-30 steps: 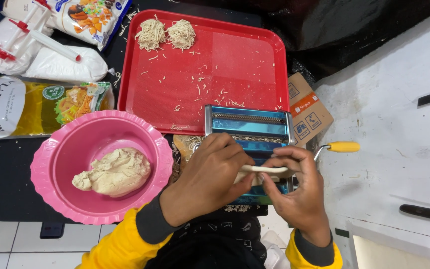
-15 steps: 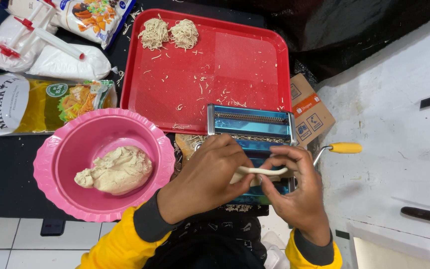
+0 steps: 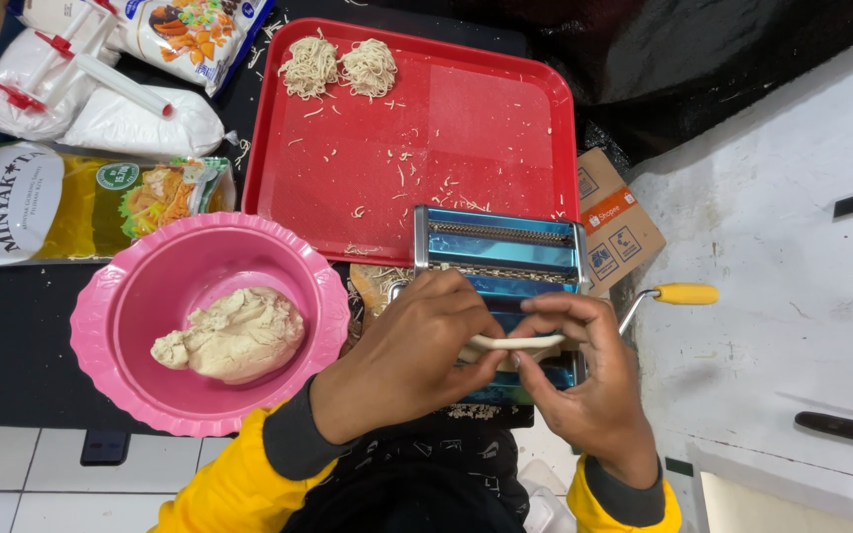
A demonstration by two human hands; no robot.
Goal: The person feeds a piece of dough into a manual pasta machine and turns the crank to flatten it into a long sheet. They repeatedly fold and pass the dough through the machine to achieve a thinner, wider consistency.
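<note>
- Both hands pinch one dough strip (image 3: 507,342), a pale flattened piece held right above the blue pasta machine (image 3: 502,259).
- Its long axis runs side to side across the view, roughly parallel to the machine's rollers, one end toward each hand.
- Left hand (image 3: 412,355) has fingers closed on the strip's left end; right hand (image 3: 584,380) is clamped on the right end with thumb and fingertips.
- Both ends are buried under fingers, so I can't tell the strip's real length.
- The hands cover the machine's near side; only its yellow crank handle (image 3: 685,293) sticks out to the right.
- Pink bowl (image 3: 111,326) with a dough lump (image 3: 234,336) sits just left; red tray (image 3: 486,128) behind holds two noodle nests (image 3: 340,67).
</note>
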